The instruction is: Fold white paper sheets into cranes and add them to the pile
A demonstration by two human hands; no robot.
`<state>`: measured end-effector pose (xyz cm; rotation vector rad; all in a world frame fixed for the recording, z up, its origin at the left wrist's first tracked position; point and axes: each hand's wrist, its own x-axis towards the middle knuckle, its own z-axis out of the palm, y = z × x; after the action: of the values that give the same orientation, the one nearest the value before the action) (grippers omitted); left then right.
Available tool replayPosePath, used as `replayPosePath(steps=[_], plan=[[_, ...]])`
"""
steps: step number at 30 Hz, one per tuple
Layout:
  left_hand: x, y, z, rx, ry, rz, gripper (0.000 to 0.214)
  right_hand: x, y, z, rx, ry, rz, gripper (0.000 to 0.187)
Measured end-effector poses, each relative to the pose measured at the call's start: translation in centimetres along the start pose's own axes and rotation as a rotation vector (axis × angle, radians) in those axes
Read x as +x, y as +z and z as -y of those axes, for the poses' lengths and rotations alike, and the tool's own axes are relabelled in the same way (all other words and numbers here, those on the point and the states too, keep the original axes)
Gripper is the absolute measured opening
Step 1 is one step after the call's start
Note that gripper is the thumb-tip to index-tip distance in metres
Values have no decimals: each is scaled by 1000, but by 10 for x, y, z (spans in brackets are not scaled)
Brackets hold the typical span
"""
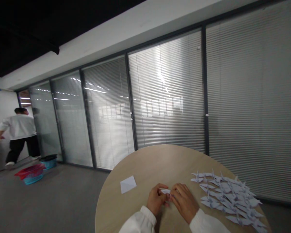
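Note:
Between my two hands is a small folded piece of white paper, mostly covered by the fingers. My left hand pinches its left side, thumb and forefinger closed on it. From the right, my right hand grips the other side with bent fingers. Both hands are just above the round wooden table. Left of them lies a flat square of white paper with a crease across it. On the right side of the table, several folded white paper cranes sit crowded together.
A glass partition with blinds runs behind the table. On the floor at left stand a blue bin with a red liner and another with a black liner. A person in a white top is near the doorway at far left.

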<state>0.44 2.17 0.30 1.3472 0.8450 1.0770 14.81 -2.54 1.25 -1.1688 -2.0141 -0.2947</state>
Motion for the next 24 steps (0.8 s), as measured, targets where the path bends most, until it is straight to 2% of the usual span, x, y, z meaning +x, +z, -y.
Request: replayPosePath(steps=[5,9,15,19,24], plan=[[-1,0,1,-47,10,83,43,-1,1,-6,2,23,28,4],[-4,3,-4,-23,6,38,44,-1,2,-10,66,53,34,5],[-7,5,-11,22,67,67,35,1,1,-8,338,215,-7,12],[-6,3,-13,87,106,60,31,4,-2,-6,533,291,-63,9],[-5,1,-14,165,139,62,28,7,-4,-6,670,368,-64,15]])
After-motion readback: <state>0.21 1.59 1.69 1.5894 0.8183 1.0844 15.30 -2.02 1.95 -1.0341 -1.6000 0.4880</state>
